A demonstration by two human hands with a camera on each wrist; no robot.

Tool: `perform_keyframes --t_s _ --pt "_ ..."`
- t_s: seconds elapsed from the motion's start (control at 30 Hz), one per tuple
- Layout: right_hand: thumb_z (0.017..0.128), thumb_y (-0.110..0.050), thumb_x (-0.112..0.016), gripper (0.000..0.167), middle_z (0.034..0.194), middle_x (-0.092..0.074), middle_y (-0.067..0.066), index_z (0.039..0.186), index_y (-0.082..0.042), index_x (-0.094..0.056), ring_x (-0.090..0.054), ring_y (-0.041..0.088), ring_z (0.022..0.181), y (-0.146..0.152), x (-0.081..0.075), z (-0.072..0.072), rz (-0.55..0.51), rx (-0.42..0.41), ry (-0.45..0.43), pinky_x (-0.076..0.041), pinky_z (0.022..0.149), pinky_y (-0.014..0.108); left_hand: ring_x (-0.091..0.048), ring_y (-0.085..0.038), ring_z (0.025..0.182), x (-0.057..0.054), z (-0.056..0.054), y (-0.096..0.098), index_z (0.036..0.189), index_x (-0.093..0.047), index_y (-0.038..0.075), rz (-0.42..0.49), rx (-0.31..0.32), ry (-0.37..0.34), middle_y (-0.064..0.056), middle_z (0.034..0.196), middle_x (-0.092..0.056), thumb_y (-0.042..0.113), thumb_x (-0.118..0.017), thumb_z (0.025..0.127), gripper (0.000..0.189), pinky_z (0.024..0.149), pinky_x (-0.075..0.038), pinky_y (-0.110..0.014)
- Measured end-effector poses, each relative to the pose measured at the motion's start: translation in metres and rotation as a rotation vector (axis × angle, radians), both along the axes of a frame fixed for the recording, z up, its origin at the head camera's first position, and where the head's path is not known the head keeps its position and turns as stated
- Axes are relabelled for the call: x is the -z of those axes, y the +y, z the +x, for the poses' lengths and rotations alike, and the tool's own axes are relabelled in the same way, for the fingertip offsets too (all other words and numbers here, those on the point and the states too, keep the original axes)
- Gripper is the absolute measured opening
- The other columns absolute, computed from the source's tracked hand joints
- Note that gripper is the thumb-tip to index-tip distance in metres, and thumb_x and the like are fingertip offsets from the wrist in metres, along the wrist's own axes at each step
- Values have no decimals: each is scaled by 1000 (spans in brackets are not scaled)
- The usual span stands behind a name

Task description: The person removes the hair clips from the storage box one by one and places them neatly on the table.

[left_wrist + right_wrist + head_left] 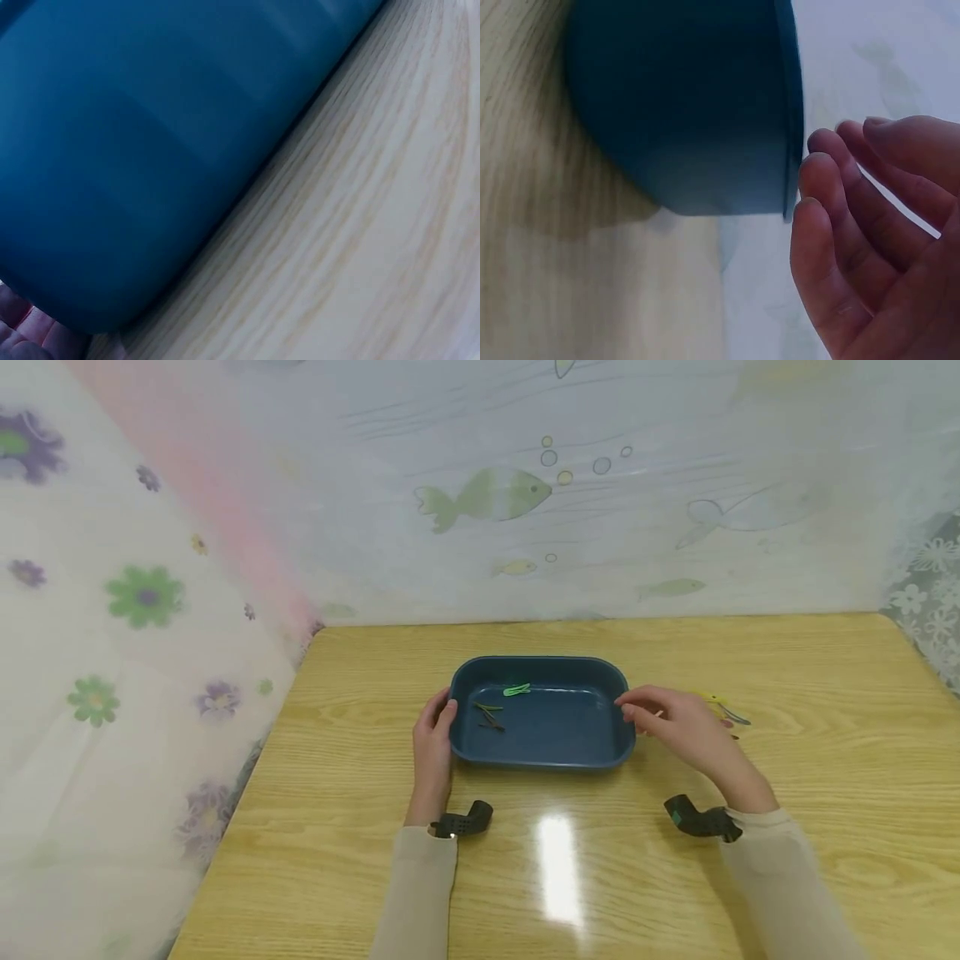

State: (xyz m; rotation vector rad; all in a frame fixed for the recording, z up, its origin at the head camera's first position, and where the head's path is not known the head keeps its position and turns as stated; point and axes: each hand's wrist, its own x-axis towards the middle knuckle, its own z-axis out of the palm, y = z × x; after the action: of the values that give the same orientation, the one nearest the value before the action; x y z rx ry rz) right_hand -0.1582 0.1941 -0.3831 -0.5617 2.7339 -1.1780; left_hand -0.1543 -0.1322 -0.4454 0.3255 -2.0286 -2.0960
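Observation:
A dark blue rectangular basin point(558, 731) with rounded corners sits on the table. My left hand point(432, 747) grips its left side, thumb at the rim and fingers along the outer wall. Inside, toward the left, lie a bright green hair clip point(517, 690), a thin olive clip point(488, 707) and brown ones point(492, 722). At the right rim, my right hand point(686, 727) has its fingers loosely bent and holds nothing. In the right wrist view its fingertips point(821, 176) are right at the basin's edge. The left wrist view is mostly the basin's outer wall point(165, 135).
Beyond my right hand, partly hidden by it, lie a yellow clip point(711, 697) and a blue-grey clip point(735, 717) on the wooden table point(337, 827). A fish-patterned curtain point(600, 552) hangs behind the table, a flowered one point(150, 693) at its left.

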Motion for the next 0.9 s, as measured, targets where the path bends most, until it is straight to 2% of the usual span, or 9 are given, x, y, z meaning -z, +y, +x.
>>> perform_keyframes --t_s 0.23,0.4,0.57,0.77,0.9 --pt "91 -34 -49 25 96 -63 -2 109 -20 -61 -58 13 76 -11 -14 -7 120 -107 50 -46 64 32 -45 -9 112 1 1 0 120 -55 20 1 4 7 5 120 -53 39 -55 87 38 97 -33 -29" --pt "92 -29 -50 25 105 -61 -1 111 -17 -60 -58 11 81 -22 -24 -14 177 -193 75 -46 68 32 -45 -8 113 0 1 0 120 -55 21 -8 10 6 6 120 -53 40 -55 87 38 96 -33 -28" --pt "91 -25 -52 22 102 -62 -3 109 -16 -61 -58 11 83 -36 -36 -22 224 -252 72 -46 71 33 -44 -8 113 0 2 -1 120 -54 22 -2 19 -1 7 120 -52 40 -54 87 38 97 -33 -28" --pt "91 -25 -51 21 101 -61 -5 108 -17 -62 -57 11 85 -52 -42 -37 269 -315 62 -45 74 35 -45 -7 112 1 1 -1 119 -55 23 -4 9 -7 8 119 -53 38 -55 87 35 96 -34 -27" --pt "92 -24 -51 23 96 -62 -4 110 -15 -61 -56 11 78 -63 -44 -48 292 -331 32 -45 70 34 -45 -7 112 1 0 -1 119 -55 23 -4 9 -8 8 119 -53 38 -55 87 35 96 -34 -28"
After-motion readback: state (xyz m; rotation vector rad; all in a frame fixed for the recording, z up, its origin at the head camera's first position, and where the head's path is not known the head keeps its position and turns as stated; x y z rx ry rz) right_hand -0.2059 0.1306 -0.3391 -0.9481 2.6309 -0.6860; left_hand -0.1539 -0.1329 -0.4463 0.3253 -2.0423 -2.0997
